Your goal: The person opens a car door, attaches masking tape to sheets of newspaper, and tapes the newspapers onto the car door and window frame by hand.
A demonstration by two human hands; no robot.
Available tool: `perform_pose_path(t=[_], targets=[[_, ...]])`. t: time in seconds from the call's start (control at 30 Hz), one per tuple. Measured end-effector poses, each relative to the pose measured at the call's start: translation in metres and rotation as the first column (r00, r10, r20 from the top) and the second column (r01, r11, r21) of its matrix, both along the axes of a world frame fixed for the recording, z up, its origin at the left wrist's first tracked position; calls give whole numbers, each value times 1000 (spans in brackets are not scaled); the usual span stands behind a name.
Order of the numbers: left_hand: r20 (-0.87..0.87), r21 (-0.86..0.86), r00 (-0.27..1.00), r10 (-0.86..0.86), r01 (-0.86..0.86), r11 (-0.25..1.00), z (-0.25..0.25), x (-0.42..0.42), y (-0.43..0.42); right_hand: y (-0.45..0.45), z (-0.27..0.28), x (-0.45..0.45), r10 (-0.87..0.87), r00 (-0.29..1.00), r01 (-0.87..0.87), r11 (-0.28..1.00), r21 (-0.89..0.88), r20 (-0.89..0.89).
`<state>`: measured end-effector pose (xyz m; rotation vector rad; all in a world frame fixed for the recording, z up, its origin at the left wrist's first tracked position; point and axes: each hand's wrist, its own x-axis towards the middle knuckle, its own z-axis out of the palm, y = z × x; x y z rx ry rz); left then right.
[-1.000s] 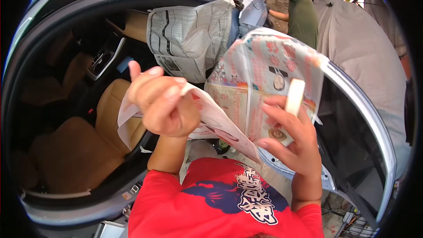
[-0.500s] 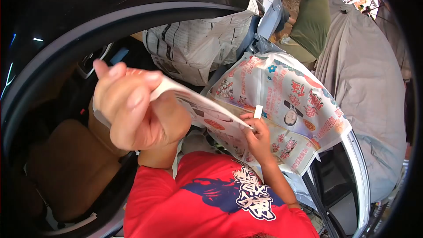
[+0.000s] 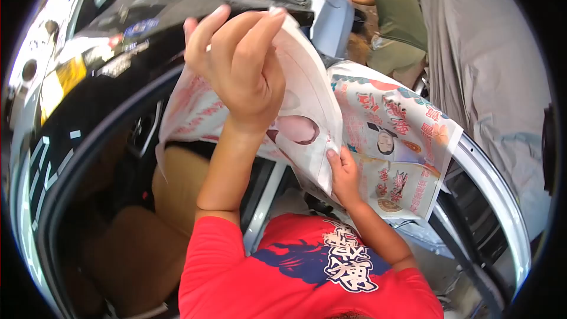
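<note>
A printed newspaper sheet (image 3: 301,100) is stretched between my two hands, curving up in front of the car's door opening. My left hand (image 3: 242,65) is raised high and pinches the sheet's upper edge at the fingertips, its other fingers curled loosely. Lower down, my right hand (image 3: 346,176) grips the sheet's right edge between thumb and fingers. Just right of that hand, another newspaper covering (image 3: 407,147) with red characters and a portrait is spread over the open car door. The raised sheet hides part of the door opening.
Left of me is the car interior with a brown seat (image 3: 136,242), under a dark glossy roof (image 3: 106,77). The door frame (image 3: 502,195) curves along the right. A person in a green shirt (image 3: 398,12) crouches beyond the door. A grey cover (image 3: 478,53) drapes at the right.
My left hand has risen and moved right, lifting the newspaper sheet upward so its broad face shows. My right hand has dropped slightly, still on the sheet. The view has shifted.
</note>
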<state>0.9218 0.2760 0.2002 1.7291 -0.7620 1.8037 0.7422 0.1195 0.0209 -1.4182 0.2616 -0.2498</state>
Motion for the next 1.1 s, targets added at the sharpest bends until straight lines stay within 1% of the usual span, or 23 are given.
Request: perform_pose_path(t=[0.03,0.07,0.13,0.17,0.2,0.23,0.27,0.3,0.4,0.43,0.5,0.53,0.57,0.63,0.67,0.7,0.73,0.77,0.8,0.87,0.93,1.03,1.1], targets=[[58,-64,998,29,-26,998,-6,9,-8,1,7,5,-22,1000,22,1000,-17,5],[104,-134,993,62,-48,990,-17,19,-16,2,18,11,-6,999,6,1000,1,-33],[121,20,988,-92,91,996,-53,15,-18,1,38,23,32,991,-27,999,39,-132],[112,97,979,-172,161,982,-71,13,-18,1,40,29,14,990,-10,1000,27,-144],[-33,282,964,-262,261,923,-92,9,-11,3,40,36,2,987,0,1000,15,-159],[-214,224,895,-392,435,872,-117,20,-11,4,40,44,-5,985,5,1000,2,-174],[-383,134,776,-502,584,800,-145,33,-13,5,39,52,-31,985,29,1000,-13,-169],[-531,14,612,-586,698,716,-165,43,-13,8,38,59,-50,984,46,999,-25,-172],[-468,67,736,-489,581,811,-182,62,-9,8,25,77,-61,981,61,998,-4,-183],[-383,105,813,-439,511,853,-182,57,-8,9,19,82,-56,981,59,998,13,-185],[-197,171,931,-308,342,924,-176,43,-6,13,29,92,-87,976,95,995,33,-201],[-201,204,920,-336,375,904,-179,39,2,14,34,97,-99,973,110,993,41,-208],[-241,136,899,-365,404,905,-179,32,11,13,34,99,-75,977,101,987,123,-199],[-300,-8,850,-434,452,892,-177,19,22,7,35,100,-72,970,112,980,163,-233],[-283,-130,753,-595,584,801,-182,24,18,9,39,102,-93,964,141,973,182,-248],[-348,-142,723,-597,589,795,-183,22,18,11,40,104,-114,960,168,966,198,-257],[-406,-154,691,-599,594,789,-180,20,17,3,34,102,-59,966,110,975,194,-250],[-459,-166,657,-599,599,784,-181,18,13,3,32,103,-53,967,102,977,186,-251],[-434,-233,680,-591,548,803,-187,20,3,3,33,105,-46,968,93,980,179,-247],[-416,-271,702,-579,512,815,-196,30,-11,5,35,109,-32,966,70,988,138,-257],[-559,-293,605,-567,495,818,-194,27,-5,5,36,112,6,965,28,992,124,-262],[-618,-266,545,-567,534,802,-178,31,-5,10,38,116,13,960,9,997,80,-279],[-555,-155,629,-545,565,810,-182,43,-8,12,37,117,7,958,5,999,41,-285]])
